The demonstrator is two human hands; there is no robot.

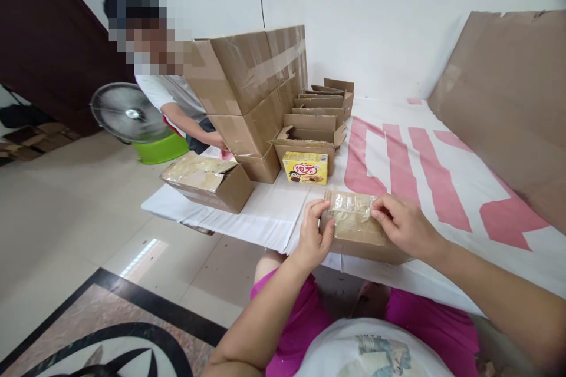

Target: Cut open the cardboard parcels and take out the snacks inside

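Left fingers [316,207] parted, touching carton [365,244] | right fingers [388,205] pinched on clear tape [351,205] | yellow box [306,169] reads "泡芙"

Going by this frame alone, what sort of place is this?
Probably an indoor packing room, perhaps a makeshift one: taped cartons stand stacked, a row of open boxes sits beside them, and both share a cloth-covered table.

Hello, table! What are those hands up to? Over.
Left hand at left end of brown rectangular cardboard box. Right hand touching clear, shiny plastic tape on top. Yellow printed carton just beyond, not obstructing.
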